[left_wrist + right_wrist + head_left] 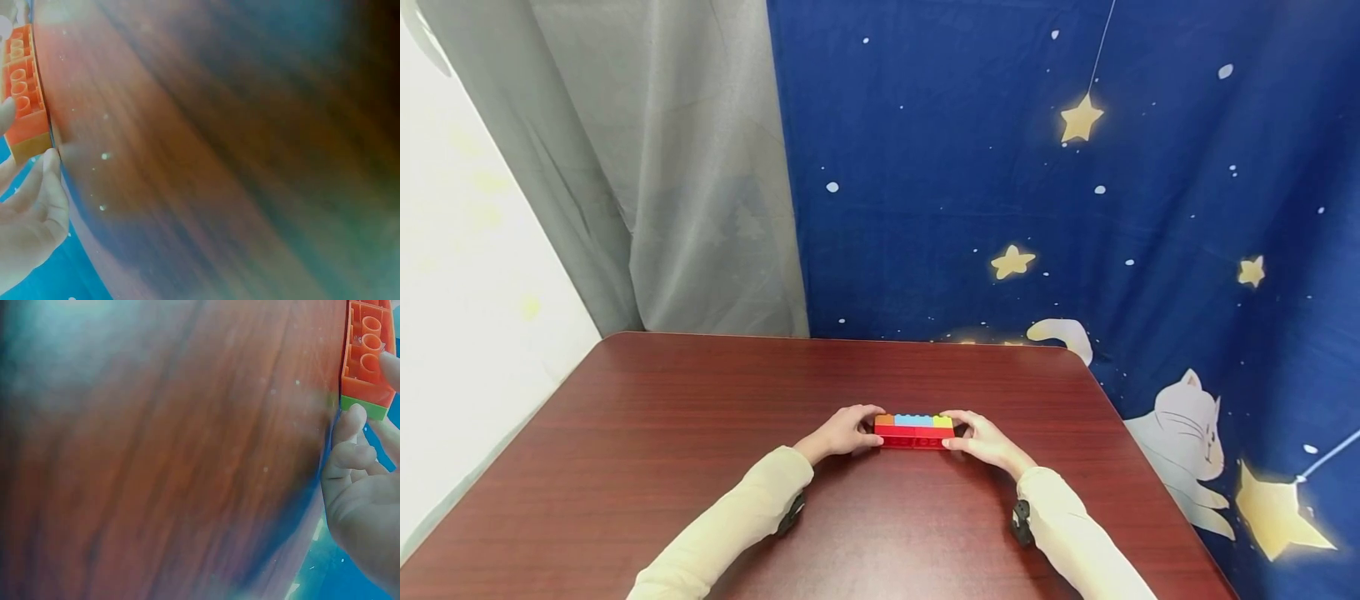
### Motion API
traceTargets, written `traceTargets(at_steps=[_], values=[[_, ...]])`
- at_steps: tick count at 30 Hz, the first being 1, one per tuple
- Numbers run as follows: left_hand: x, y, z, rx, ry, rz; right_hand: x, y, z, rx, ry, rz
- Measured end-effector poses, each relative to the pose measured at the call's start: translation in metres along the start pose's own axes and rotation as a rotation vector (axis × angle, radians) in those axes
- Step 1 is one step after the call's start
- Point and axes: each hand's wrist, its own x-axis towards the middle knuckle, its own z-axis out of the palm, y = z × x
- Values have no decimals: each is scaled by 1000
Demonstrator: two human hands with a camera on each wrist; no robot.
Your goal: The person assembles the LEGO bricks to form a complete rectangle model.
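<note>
A row of joined toy building bricks (914,432) lies between both hands at the table's middle. Two red bricks sit end to end, with an orange (885,420), a light blue (913,420) and a yellow brick (942,422) attached. In the left wrist view the red brick (26,125) shows its hollow underside with round tubes; the right wrist view also shows a hollow brick (369,387). My left hand (846,430) grips the orange end between thumb and fingers. At the yellow end, my right hand (987,439) holds on the same way.
Under the bricks is a dark red wood-grain table (700,400). Behind it hang a grey curtain (700,167) and a blue star-patterned curtain (925,167) with a cat print. A bright white surface (475,292) stands at the left.
</note>
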Motion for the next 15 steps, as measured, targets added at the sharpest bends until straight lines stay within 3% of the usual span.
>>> traceTargets(at_steps=[2, 15], values=[[1, 0, 0, -2, 3, 3, 4, 11, 2, 4, 1, 9], [4, -2, -2, 19, -6, -17, 6, 12, 3, 53, -11, 16]])
